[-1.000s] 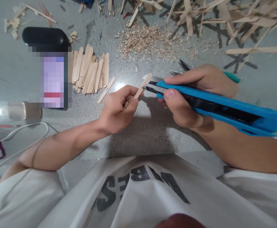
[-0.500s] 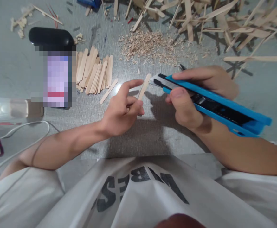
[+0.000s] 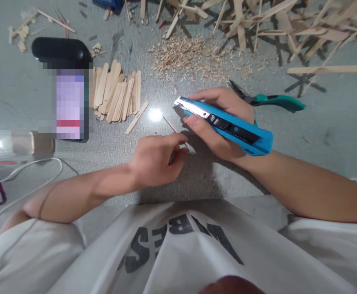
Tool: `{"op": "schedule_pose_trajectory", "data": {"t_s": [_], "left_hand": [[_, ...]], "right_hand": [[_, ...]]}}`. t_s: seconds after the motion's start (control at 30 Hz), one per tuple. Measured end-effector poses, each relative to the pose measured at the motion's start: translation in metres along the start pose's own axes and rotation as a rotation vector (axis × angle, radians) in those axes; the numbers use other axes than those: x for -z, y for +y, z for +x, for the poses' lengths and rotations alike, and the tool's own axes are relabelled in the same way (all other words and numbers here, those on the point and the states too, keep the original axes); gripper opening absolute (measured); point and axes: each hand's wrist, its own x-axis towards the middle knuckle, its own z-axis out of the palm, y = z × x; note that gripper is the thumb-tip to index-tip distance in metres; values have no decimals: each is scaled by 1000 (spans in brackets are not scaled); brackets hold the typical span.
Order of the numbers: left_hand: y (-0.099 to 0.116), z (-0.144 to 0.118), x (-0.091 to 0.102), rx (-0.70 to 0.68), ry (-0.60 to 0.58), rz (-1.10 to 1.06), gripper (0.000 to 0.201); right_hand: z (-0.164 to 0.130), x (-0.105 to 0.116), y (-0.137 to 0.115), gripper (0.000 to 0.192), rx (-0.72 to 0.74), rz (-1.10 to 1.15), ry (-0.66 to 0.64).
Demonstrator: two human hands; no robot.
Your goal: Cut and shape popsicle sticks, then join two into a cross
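My right hand is closed round a blue utility knife, its metal blade out and pointing left. Left of it, my left hand pinches a wooden craft stick, which now shows only its thin edge and slants up and left from the fingertips. The blade tip is above the stick and apart from it. A pile of craft sticks lies beyond my left hand, with one short stick apart at its right side.
Wood shavings are heaped at the back middle. Many loose sticks crowd the back right. Green-handled pliers lie behind my right hand. On the left are a phone, a black case and a white cable.
My left hand has rolled over, palm down, and moved nearer my body, turning the stick edge-on. My right hand has shifted left and tilted the knife, uncovering the pliers.
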Motion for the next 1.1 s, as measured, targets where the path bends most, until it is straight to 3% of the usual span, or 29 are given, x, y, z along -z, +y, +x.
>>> {"op": "schedule_pose_trajectory", "data": {"t_s": [0.07,0.13,0.2,0.33,0.53,0.67,0.8,1.1], "left_hand": [[-5,4,2,-59,46,134,20],[-12,10,4,-125,167,310,22],[-19,16,6,-106,227,443,26],[-23,23,5,-29,160,550,36],[-23,21,3,-20,162,616,34],[-25,22,3,-19,132,607,36],[-29,23,2,-51,178,557,45],[-33,22,1,-36,212,385,51]], "right_hand": [[0,1,-2,23,-10,15,-2],[0,1,-2,22,-23,53,13],[-1,0,-1,22,-33,61,50],[-2,-1,-2,20,-48,46,105],[2,7,-12,7,31,-3,28],[1,10,-3,6,114,-93,-26],[0,9,4,11,174,-142,-36],[-2,13,-4,21,46,-212,-109]]}}
